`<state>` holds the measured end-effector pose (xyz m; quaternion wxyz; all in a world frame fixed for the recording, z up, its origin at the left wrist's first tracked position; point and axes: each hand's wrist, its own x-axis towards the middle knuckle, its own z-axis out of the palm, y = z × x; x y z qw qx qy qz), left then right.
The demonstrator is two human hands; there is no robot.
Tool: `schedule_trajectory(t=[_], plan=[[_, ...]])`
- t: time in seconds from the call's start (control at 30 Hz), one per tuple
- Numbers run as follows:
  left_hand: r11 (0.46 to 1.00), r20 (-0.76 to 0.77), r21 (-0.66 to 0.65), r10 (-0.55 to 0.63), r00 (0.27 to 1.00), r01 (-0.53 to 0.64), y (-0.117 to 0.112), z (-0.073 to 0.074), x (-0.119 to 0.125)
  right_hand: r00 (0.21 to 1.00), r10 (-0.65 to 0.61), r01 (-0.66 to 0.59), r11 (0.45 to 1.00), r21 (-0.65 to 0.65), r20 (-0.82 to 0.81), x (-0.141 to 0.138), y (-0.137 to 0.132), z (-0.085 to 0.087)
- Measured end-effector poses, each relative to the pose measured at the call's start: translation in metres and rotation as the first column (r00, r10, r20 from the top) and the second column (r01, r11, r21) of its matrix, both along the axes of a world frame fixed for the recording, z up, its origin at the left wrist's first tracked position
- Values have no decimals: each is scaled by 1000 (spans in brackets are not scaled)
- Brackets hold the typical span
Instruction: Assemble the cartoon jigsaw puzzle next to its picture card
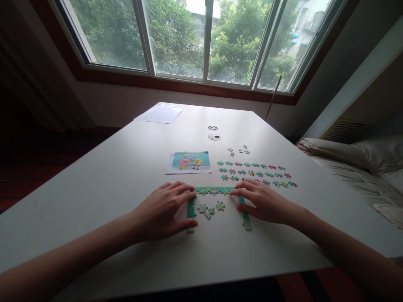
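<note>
Where hands (160, 212) (267, 203) rest, the puzzle frame (214, 191) lies flat — three-sided.

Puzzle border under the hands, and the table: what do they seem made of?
Puzzle border: probably printed cardboard, thin flat interlocking pieces with a green pattern. Table: smooth matte white top, perhaps laminate or painted board; soft window glare, no visible grain.

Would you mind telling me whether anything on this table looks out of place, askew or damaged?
Nothing stands out. The loose puzzle pieces lie in neat rows on the table, the reference picture lies flat, and the left hand and right hand rest on the part-built puzzle border. Nothing is spilled or damaged.
</note>
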<state>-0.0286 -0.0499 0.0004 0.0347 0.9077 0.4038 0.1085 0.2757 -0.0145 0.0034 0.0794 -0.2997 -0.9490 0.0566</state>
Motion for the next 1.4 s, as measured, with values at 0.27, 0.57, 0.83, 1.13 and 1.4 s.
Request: schedule_trajectory(t=[0.27, 0.57, 0.83, 1.13, 1.4], plan=[[1000, -5, -7, 1, 1000, -1, 7, -2, -4, 999, -2, 2, 1000, -16, -43, -1, 9, -6], [992, 32, 35, -119, 992, 118, 5, -1, -4, 983, 31, -33, 999, -7, -179, -23, -7, -10], [968, -77, 47, -243, 967, 247, 5, 5, -5, 977, -6, -5, 999, -51, -215, -31, -10, -14], [964, -103, 64, -251, 962, 259, 3, 1, -1, 968, -16, -6, 996, -87, -251, -29, -11, -13], [961, -107, 62, -263, 959, 270, 3, 5, -1, 957, 130, -142, 990, -28, -260, -34, -19, -10]])
